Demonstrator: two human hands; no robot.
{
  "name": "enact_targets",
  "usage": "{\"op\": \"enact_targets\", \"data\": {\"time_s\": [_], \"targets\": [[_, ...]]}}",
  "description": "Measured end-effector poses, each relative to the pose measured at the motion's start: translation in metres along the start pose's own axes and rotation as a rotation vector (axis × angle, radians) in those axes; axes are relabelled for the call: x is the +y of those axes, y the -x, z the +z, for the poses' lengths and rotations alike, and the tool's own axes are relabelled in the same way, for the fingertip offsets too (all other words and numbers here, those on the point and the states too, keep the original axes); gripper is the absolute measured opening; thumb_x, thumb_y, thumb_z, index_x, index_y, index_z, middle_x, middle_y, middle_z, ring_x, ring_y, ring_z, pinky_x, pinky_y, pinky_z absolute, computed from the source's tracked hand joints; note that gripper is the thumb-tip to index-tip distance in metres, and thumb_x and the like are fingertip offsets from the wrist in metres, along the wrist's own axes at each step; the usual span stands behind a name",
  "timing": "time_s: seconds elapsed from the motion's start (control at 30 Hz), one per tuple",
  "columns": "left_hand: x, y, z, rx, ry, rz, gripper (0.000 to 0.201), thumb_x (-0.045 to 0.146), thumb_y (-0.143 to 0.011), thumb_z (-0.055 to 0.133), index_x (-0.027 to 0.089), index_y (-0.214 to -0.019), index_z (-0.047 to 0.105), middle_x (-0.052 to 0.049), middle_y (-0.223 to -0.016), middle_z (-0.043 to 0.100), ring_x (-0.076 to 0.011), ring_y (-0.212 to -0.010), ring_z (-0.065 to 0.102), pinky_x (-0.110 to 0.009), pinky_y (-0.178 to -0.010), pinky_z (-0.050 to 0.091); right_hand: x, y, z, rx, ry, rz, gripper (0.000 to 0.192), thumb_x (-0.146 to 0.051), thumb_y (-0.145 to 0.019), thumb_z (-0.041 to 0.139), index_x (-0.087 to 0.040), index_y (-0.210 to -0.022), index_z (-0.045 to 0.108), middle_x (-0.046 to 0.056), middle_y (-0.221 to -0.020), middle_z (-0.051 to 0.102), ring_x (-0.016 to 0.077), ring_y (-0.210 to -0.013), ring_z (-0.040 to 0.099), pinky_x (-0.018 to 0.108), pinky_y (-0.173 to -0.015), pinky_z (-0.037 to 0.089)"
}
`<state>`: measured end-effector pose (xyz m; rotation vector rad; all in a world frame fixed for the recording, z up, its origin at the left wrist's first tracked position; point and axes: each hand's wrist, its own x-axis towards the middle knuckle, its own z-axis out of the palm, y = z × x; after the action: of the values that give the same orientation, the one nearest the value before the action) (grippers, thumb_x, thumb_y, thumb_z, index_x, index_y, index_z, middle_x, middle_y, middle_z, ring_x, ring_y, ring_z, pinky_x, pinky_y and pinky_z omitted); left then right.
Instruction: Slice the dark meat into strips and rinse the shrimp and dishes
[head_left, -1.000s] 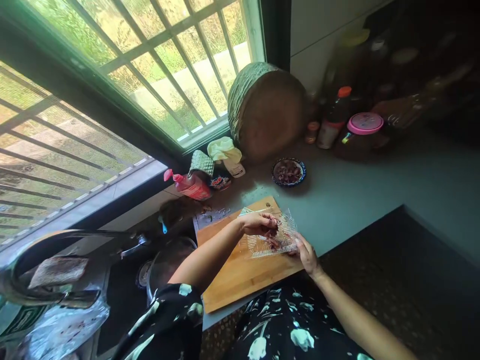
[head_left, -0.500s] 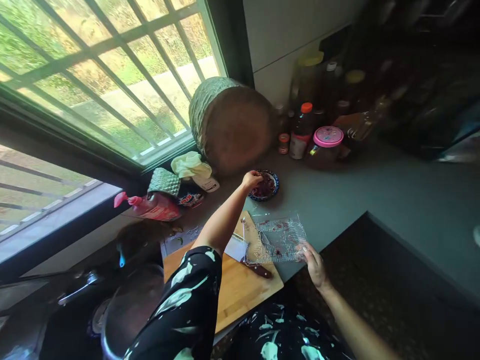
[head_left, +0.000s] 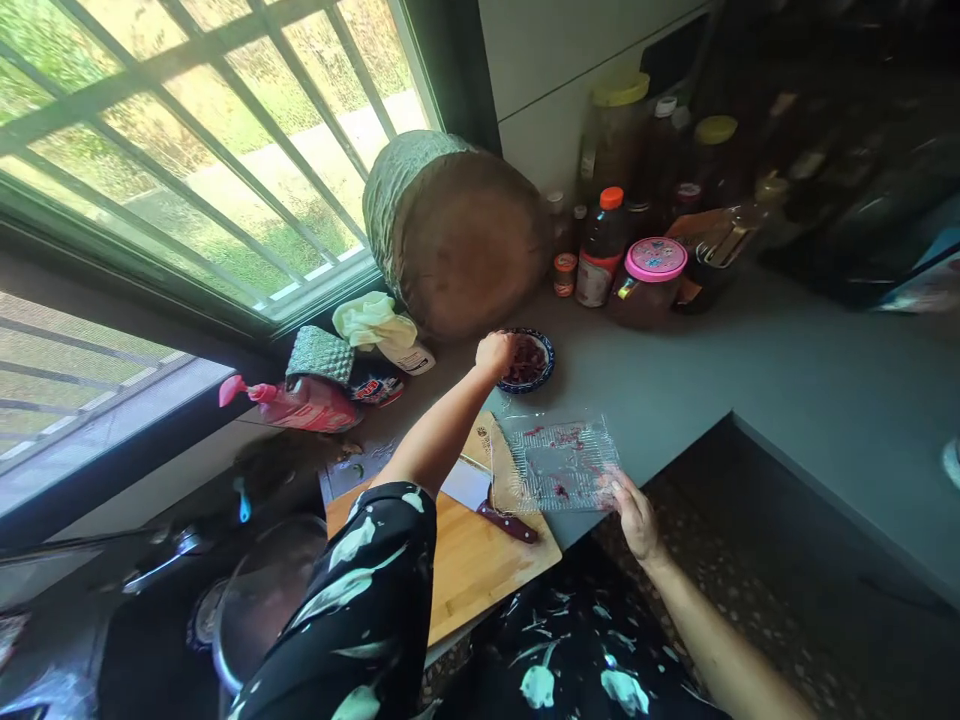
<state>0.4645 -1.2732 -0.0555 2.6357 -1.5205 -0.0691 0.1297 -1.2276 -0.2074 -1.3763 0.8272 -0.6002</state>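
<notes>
My right hand [head_left: 628, 507] grips the near corner of a clear ribbed plastic tray [head_left: 564, 463] smeared with red juice, held over the right end of the wooden cutting board [head_left: 469, 552]. My left hand [head_left: 495, 353] reaches across to the small blue-rimmed bowl [head_left: 539, 375] of dark red meat pieces, fingers bunched at its left rim; whether they pinch a piece is hidden. A cleaver with a dark red handle [head_left: 486, 497] lies on the board under the tray's left edge.
A round wooden chopping block [head_left: 465, 240] leans in the corner by the window. Bottles and jars [head_left: 637, 250], one with a pink lid, crowd the back wall. A pink dish-soap bottle [head_left: 296, 403] lies by the sink [head_left: 225, 610], which holds a metal pot.
My left hand left the tray and reached out to the bowl. My right hand swung the tray a little to the right, uncovering the cleaver. The view turned right.
</notes>
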Motion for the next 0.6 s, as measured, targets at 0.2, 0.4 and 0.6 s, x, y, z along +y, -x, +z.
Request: {"op": "enact_targets", "data": {"time_s": [0.2, 0.4, 0.6], "targets": [[0.016, 0.082, -0.030, 0.081, 0.225, 0.148, 0.028, 0.028, -0.083, 0.039, 0.017, -0.090, 0.063, -0.003, -0.083, 0.063, -0.0132, -0.077, 0.055, -0.021, -0.072, 0.040, -0.001, 0.004, 0.006, -0.003, -0.021, -0.020, 0.047, -0.046, -0.082, 0.038, -0.021, -0.121, 0.048, 0.007, -0.098, 0.064, 0.0178, -0.077, 0.061, 0.032, -0.065, 0.053], [0.033, 0.182, 0.014, -0.290, -0.058, 0.118, 0.029, 0.014, -0.077, 0.040, 0.005, -0.098, 0.057, -0.016, -0.090, 0.058, -0.0220, -0.086, 0.053, -0.031, -0.075, 0.041, -0.007, 0.010, 0.016, -0.016, -0.049, 0.003, 0.049, -0.046, -0.081, 0.040, -0.018, -0.121, 0.048, 0.008, -0.102, 0.062, 0.0201, -0.084, 0.060, 0.033, -0.067, 0.053], [0.043, 0.201, 0.043, -0.175, 0.022, -0.028, 0.051, 0.014, -0.076, 0.040, 0.013, -0.126, 0.032, -0.016, -0.120, 0.039, -0.0250, -0.106, 0.037, -0.037, -0.086, 0.035, -0.017, 0.021, 0.027, -0.040, 0.091, -0.073, 0.047, -0.045, -0.081, 0.039, -0.020, -0.120, 0.049, 0.007, -0.103, 0.063, 0.0217, -0.091, 0.059, 0.035, -0.076, 0.050]]}}
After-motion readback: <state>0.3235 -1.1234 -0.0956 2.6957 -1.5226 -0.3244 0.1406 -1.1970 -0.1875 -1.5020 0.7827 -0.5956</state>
